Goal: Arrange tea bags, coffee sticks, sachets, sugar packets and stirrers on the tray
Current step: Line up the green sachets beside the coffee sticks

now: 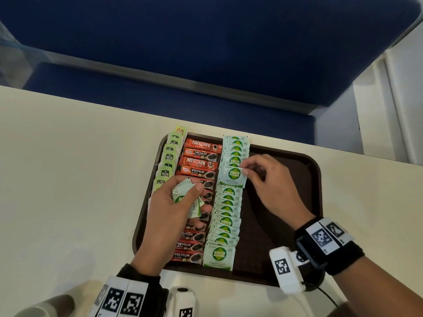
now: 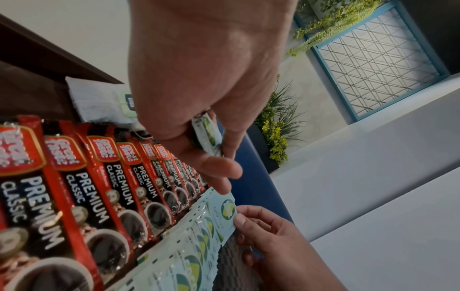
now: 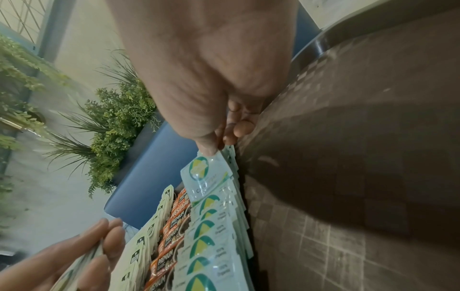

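Note:
A brown tray [image 1: 286, 259] holds three columns: green tea bags [image 1: 168, 157] at the left, red coffee sticks [image 1: 199, 154] in the middle, and pale Coco Natura sugar packets [image 1: 225, 221] overlapping down the third. My right hand [image 1: 248, 170] pinches one sugar packet [image 1: 232, 176] by its right edge, over the middle of that column; the same sugar packet [image 3: 206, 175] shows in the right wrist view. My left hand [image 1: 183, 197] hovers over the coffee sticks and grips a small bunch of sugar packets [image 1: 186, 199], seen edge-on as sugar packets [image 2: 208, 135].
The tray's right half [image 1: 274, 202] is bare brown surface. The tray lies on a cream table [image 1: 68, 168], near its far edge. Beyond it stands a blue seat [image 1: 206, 53]. A pale rounded object [image 1: 45, 305] sits at the table's near left corner.

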Available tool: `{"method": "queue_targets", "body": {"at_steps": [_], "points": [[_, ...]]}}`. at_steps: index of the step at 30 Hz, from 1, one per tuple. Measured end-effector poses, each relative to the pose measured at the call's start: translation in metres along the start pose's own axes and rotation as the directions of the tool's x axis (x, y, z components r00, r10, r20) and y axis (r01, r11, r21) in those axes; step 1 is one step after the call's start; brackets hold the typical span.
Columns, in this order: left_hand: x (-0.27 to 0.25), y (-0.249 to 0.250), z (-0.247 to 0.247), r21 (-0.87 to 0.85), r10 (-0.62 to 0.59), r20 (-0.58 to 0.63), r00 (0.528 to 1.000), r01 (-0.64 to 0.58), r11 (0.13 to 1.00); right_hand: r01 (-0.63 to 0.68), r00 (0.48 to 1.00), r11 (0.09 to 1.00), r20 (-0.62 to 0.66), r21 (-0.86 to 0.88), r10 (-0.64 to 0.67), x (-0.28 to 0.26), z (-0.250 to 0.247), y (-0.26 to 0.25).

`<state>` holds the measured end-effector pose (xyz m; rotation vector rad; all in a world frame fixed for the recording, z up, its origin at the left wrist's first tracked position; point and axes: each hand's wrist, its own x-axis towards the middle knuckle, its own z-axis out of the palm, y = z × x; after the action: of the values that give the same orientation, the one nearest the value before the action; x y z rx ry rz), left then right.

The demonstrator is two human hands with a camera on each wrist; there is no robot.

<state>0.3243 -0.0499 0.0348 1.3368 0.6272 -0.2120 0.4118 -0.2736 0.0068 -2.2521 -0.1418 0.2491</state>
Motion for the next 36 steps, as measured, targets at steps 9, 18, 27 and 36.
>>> {"method": "queue_targets", "body": {"at_steps": [9, 18, 27, 36], "points": [[0.004, -0.001, -0.001, 0.015, 0.014, -0.008, 1.000, -0.013, 1.000, -0.003, 1.000, 0.999, 0.005, -0.055, 0.003, -0.002, 0.002, 0.000], [0.009, -0.004, 0.001, -0.109, -0.031, 0.023, 0.999, 0.034, 0.993, -0.020, 0.999, 1.000, -0.027, 0.007, 0.020, 0.000, 0.001, 0.000], [0.004, 0.003, 0.011, -0.038, 0.036, 0.112, 0.993, -0.032, 0.999, -0.129, 0.973, 0.946, 0.223, 0.297, 0.062, -0.033, 0.005, -0.044], [0.003, 0.005, 0.011, 0.019, 0.038, 0.105, 0.994, -0.040, 0.999, -0.331, 0.934, 0.811, 0.289, 0.482, 0.210, -0.040, 0.006, -0.048]]}}
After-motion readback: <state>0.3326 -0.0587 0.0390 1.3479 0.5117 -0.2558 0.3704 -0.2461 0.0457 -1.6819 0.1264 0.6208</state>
